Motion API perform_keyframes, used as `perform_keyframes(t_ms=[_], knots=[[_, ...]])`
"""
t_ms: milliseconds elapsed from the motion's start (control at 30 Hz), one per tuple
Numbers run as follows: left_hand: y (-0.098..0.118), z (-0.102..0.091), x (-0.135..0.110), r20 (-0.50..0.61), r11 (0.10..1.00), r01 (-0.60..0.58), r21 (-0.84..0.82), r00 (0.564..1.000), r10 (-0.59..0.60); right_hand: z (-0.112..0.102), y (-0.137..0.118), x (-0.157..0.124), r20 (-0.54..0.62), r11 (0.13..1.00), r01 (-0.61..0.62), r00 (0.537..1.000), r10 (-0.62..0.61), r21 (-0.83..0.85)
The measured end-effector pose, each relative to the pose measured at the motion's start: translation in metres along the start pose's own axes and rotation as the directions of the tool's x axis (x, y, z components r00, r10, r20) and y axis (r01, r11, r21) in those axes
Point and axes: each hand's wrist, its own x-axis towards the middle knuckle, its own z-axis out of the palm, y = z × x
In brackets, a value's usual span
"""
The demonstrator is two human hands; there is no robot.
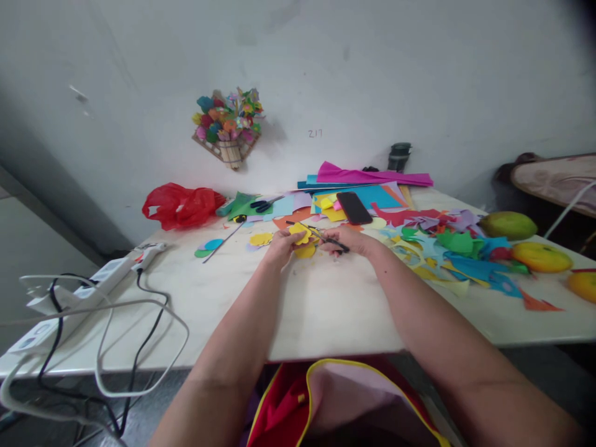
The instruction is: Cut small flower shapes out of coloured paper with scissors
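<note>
Between the fingers of my left hand (282, 246) is a yellow paper flower (300, 233) with a scalloped edge. My right hand (345, 239) is closed around a pair of scissors (336, 243), whose blades point left toward the flower. Whether the blades touch the paper is too small to tell. Under and beside my hands lie more yellow paper pieces, one a scalloped shape (261, 239) just left of my left hand, another a rounded piece (305, 251) beneath the held flower.
A phone (354, 208) lies behind my right hand. Paper scraps (460, 245) and mangoes (508, 225) cover the right side. Dark-handled scissors (264, 204) and a red plastic bag (181, 206) sit at the back left. A power strip (100, 273) with loose cables runs along the left edge.
</note>
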Motion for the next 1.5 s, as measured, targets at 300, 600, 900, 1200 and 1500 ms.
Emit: perform_keyframes(t_ms=[300,600,900,1200,1500], knots=[[-0.001,-0.001,0.001,0.017,1.0,0.0,0.001,1.0,0.0,0.001,0.001,0.0,0.005,0.999,0.002,1.0,-0.002,0.038],[0.001,0.001,-0.001,0.016,1.0,0.007,-0.021,1.0,-0.007,0.0,0.008,0.004,0.023,0.998,0.011,1.0,-0.012,0.063],[-0.002,-0.001,0.001,0.017,0.999,0.011,-0.031,1.0,-0.011,0.002,0.006,0.004,0.027,0.996,0.014,1.0,-0.016,0.085],[0.0,0.0,0.0,0.01,0.999,0.008,-0.046,1.0,-0.008,0.002,0.002,0.002,0.025,0.994,-0.01,1.0,0.007,0.109],[-0.002,-0.001,0.0,-0.003,0.999,0.011,-0.051,1.0,-0.012,0.004,-0.003,0.0,0.018,0.995,0.005,1.0,-0.007,0.105]])
